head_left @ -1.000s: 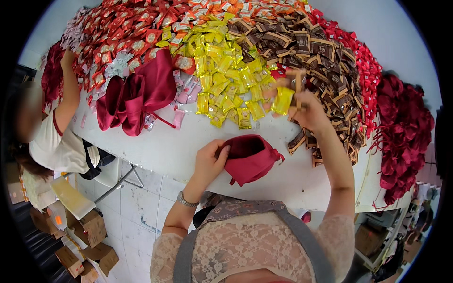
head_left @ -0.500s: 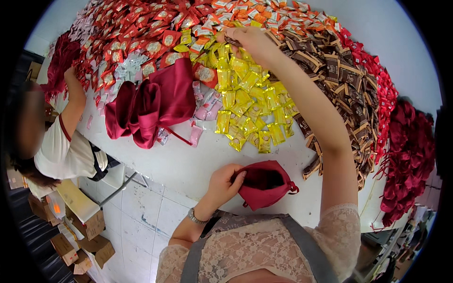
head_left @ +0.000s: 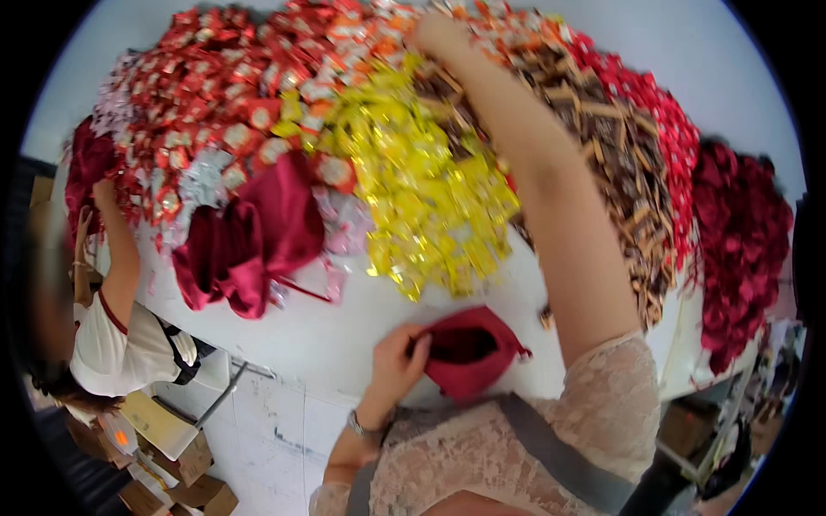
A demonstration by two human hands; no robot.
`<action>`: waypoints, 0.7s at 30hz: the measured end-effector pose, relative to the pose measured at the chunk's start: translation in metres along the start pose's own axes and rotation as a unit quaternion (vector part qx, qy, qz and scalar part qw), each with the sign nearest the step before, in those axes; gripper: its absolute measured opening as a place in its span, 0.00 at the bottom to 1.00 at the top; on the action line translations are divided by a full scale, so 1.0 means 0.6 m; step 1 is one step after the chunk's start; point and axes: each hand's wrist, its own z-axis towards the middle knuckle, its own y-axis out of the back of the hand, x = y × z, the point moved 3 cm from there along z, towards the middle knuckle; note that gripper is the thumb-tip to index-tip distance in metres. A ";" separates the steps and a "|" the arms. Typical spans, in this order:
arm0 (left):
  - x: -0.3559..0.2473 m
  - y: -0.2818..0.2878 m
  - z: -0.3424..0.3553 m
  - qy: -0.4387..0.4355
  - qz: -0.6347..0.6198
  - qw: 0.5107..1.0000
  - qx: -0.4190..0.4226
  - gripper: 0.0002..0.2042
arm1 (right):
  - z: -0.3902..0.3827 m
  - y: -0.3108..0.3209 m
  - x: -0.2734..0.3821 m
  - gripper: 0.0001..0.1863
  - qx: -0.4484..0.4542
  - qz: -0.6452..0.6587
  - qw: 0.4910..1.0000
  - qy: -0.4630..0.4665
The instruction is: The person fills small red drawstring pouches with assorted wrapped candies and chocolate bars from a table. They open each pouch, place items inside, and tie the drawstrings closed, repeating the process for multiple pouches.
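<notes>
My left hand point(head_left: 397, 363) grips the rim of a dark red drawstring pouch point(head_left: 475, 371), thumb at its edge. The pouch's mouth gapes toward me near the table's front edge; its inside is too dark to make out. Stretched far across the table, my right hand point(head_left: 439, 36) is over the orange and white packets point(head_left: 499, 27) at the back. Its fingers are blurred and partly hidden, so whatever they hold does not show. Beneath and beside that arm are shiny yellow packets point(head_left: 422, 198) and long brown packets point(head_left: 624, 142).
Two heaped red cloth bags point(head_left: 284, 215) lie left of the yellow packets. Red packets point(head_left: 232, 52) pile up behind. Small red packets point(head_left: 667, 138) and a heap of dark red pouches point(head_left: 740, 249) are at right. A co-worker point(head_left: 129, 344) handles red cloth at left.
My right hand has moved from the yellow packets' far edge farther back to the orange and white ones. The view has shifted; my left hand keeps holding the pouch.
</notes>
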 end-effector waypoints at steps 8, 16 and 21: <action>0.015 -0.009 -0.008 -0.014 -0.046 0.999 -0.006 0.03 | -0.361 0.146 -0.153 0.18 0.140 0.209 0.947 0.200; -0.104 -0.029 -0.018 0.031 -0.284 0.958 -0.017 0.05 | -0.448 -0.011 -0.182 0.07 0.001 -0.152 0.980 0.131; -0.156 -0.036 -0.021 0.031 -0.168 0.985 0.015 0.09 | -0.490 0.038 -0.179 0.08 0.006 -0.144 0.984 0.105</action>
